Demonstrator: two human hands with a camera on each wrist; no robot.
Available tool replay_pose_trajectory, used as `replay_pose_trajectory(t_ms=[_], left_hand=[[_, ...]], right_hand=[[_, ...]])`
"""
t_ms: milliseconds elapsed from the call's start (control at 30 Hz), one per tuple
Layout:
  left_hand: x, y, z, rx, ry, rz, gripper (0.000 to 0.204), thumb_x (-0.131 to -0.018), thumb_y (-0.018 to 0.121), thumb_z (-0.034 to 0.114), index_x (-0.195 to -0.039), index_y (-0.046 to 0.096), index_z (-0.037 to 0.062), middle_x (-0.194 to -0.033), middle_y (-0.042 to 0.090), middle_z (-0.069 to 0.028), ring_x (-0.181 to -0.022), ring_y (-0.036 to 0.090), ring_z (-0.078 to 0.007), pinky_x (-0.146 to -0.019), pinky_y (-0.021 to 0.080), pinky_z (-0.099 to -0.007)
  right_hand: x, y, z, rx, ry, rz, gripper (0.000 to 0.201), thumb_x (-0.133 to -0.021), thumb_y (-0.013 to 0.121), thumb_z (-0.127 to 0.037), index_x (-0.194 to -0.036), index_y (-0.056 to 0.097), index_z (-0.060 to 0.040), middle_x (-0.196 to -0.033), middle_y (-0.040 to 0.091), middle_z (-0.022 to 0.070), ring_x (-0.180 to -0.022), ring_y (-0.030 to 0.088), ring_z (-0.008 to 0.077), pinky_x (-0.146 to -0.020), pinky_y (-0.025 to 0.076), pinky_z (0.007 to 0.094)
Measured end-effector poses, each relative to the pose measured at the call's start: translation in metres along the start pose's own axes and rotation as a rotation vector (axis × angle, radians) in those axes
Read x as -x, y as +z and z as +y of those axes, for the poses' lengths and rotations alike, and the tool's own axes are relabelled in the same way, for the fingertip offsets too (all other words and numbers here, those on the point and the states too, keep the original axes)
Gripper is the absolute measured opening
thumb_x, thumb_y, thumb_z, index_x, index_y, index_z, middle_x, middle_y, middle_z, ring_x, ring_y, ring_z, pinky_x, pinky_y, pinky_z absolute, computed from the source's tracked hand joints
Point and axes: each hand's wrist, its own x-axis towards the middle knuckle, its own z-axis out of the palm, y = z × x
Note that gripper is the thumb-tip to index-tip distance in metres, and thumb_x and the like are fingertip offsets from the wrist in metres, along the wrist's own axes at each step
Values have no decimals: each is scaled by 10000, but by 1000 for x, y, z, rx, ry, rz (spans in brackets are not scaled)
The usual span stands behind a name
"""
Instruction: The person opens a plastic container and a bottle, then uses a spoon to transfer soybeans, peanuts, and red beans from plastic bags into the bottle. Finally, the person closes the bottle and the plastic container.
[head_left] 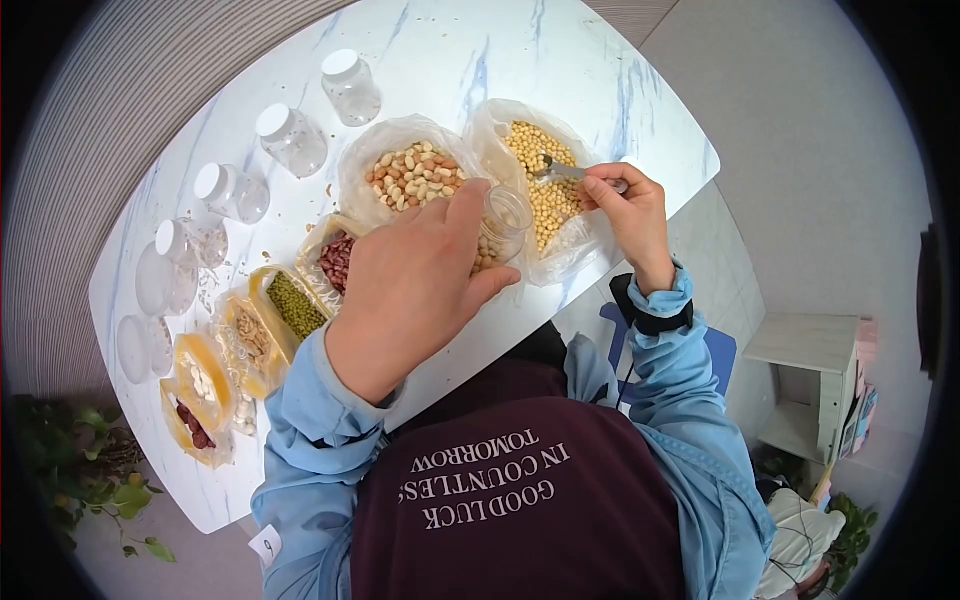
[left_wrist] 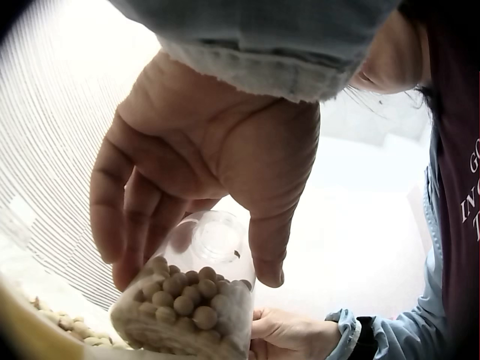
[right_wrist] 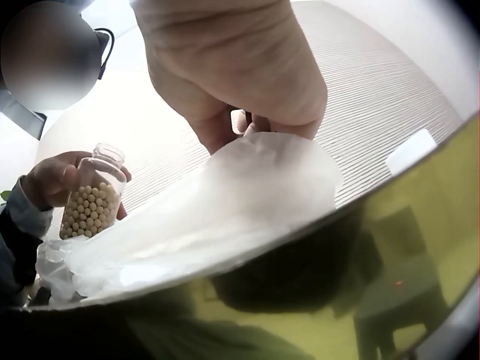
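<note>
The left hand [head_left: 415,280] grips a clear open-mouthed jar [head_left: 508,215]; in the left wrist view that hand [left_wrist: 210,150] has its fingers and thumb around the jar [left_wrist: 187,300], which holds pale round beans [left_wrist: 184,304]. The right wrist view shows the beans [right_wrist: 91,210] filling a good part of the jar. The right hand [head_left: 635,215] pinches the handle of a metal spoon [head_left: 565,170], whose bowl rests at the yellow beans [head_left: 540,140] in an open plastic bag [head_left: 487,125]. In the right wrist view the bag hides the spoon below the right hand [right_wrist: 240,75].
A bag of peanuts [head_left: 415,175] lies left of the bean bag, then bags of red beans [head_left: 336,262], green beans [head_left: 293,305] and others. Several lidded jars [head_left: 292,140] stand along the far side of the marbled table [head_left: 440,60]. A shelf unit [head_left: 805,350] stands at the right.
</note>
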Motion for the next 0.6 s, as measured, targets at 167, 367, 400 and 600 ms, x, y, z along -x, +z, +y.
replay_pose_trajectory(t_ms=[167,367,400,600], left_hand=[[0,1,-1,-5,-3,-9,663,-738,723,389,-1242,475,37,-984,647,-160,-879,639,-319,-688,509,-380],[0,1,0,-20,-26,-33,668,-748,712,397,-1253,467,35,-995,645,-163,-885,637,-325,-700,509,-384],[0,1,0,-21,-25,-32,668,-749,711,399,-1254,465,35,-995,645,-164,-886,636,-326,-701,509,-385],[-1,0,2,-14,-49,-56,669,-750,710,399,-1255,463,37,-988,645,-159,-886,637,-322,-702,507,-389]], right_hand=[[7,-6,-16,-100,-73,11,117,-857,632,-31,-951,634,38,-786,662,84,-689,616,120,-658,517,236],[26,-12,-50,-112,-216,-35,105,-863,621,-25,-951,630,31,-815,673,105,-724,628,137,-689,520,254],[30,-12,-56,-112,-251,-52,101,-864,619,-24,-950,629,30,-819,676,107,-725,629,139,-689,521,258],[49,-10,-85,187,-503,-172,107,-814,665,-27,-910,647,17,-801,682,104,-710,645,141,-645,487,253]])
